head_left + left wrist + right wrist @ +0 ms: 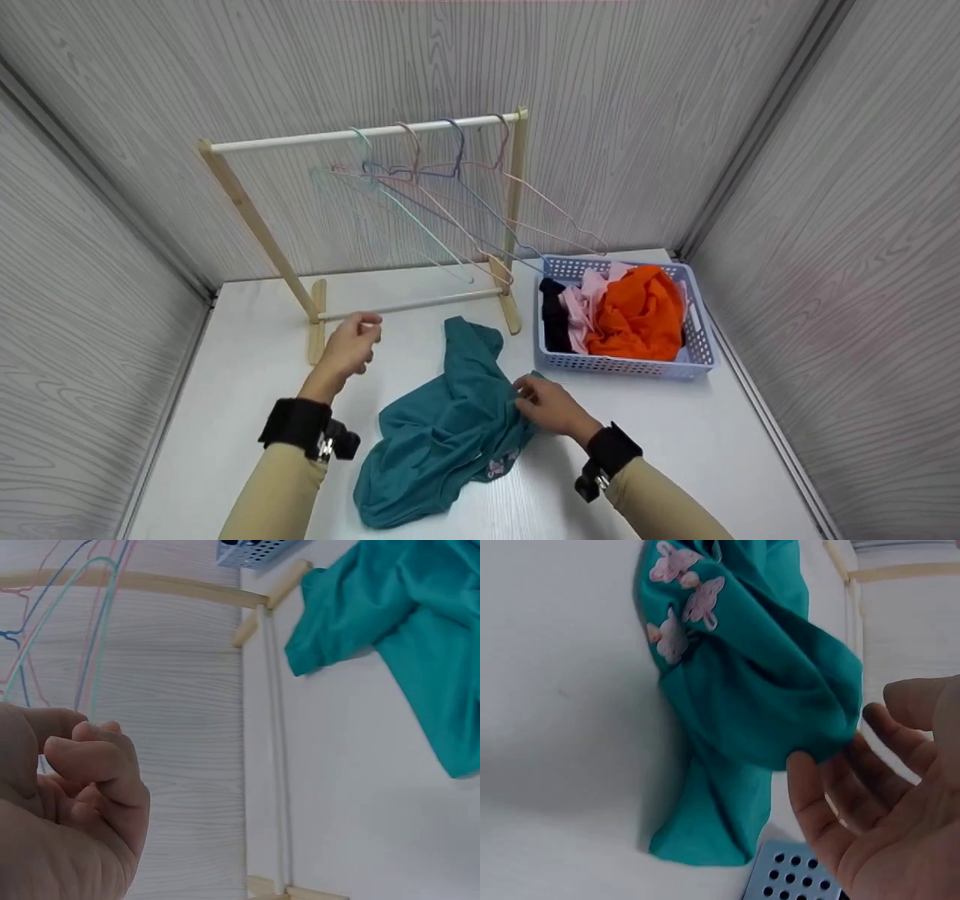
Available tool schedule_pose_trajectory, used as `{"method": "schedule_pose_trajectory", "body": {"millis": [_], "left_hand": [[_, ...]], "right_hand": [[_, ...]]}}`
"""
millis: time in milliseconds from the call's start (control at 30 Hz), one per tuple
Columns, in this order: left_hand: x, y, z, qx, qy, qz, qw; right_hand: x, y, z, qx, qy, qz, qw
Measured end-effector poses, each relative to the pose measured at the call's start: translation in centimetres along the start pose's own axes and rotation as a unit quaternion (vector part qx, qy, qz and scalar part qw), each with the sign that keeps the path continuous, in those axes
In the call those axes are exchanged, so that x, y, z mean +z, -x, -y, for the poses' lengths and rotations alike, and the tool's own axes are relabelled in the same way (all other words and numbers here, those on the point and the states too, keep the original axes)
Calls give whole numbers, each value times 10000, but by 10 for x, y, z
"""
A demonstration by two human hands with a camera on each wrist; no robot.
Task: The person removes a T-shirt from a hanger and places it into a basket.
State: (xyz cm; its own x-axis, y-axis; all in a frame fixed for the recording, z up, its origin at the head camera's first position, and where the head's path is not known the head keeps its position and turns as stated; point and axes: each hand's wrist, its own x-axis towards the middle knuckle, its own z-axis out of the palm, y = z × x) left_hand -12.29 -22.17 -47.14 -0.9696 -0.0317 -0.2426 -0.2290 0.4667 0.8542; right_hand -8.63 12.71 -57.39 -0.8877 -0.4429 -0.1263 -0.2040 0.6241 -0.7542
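Observation:
A teal garment [442, 427] with pink flower prints [682, 607] lies crumpled on the white table [247, 375]. My right hand [529, 394] is at its right edge, fingers spread and relaxed. The fingertips [802, 772] touch a fold of the cloth [757, 690]. My left hand [366, 330] hovers left of the garment, just in front of the wooden rack's lower rail [412, 304]. Its fingers [82, 757] are curled in with nothing in them. The teal cloth [405, 622] lies apart from that hand.
A wooden clothes rack [360, 135] stands at the back with several thin wire hangers [420, 187] on its top bar. A blue perforated basket [697, 352] at the right holds orange [637, 311], pink [581, 307] and dark [553, 315] clothes. Grey panel walls enclose the table.

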Motion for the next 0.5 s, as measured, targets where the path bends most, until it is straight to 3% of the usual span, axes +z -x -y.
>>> {"method": "schedule_pose_trajectory", "body": {"millis": [100,200,333,500], "left_hand": [[14,15,30,317,-1207,-265,9918],[29,27,52,589,-2333,-519,9692],[45,40,69,742,-2833,-508,9548],[54,51,80,802,-2958,-489,9506]], "right_hand": [[14,-11,18,489,294,-83,9983],[32,-20,32,1047,532,98,9930],[60,-29,45,1548,873,397,9833],[96,-35,53,1866,1521,600,9687]]}}
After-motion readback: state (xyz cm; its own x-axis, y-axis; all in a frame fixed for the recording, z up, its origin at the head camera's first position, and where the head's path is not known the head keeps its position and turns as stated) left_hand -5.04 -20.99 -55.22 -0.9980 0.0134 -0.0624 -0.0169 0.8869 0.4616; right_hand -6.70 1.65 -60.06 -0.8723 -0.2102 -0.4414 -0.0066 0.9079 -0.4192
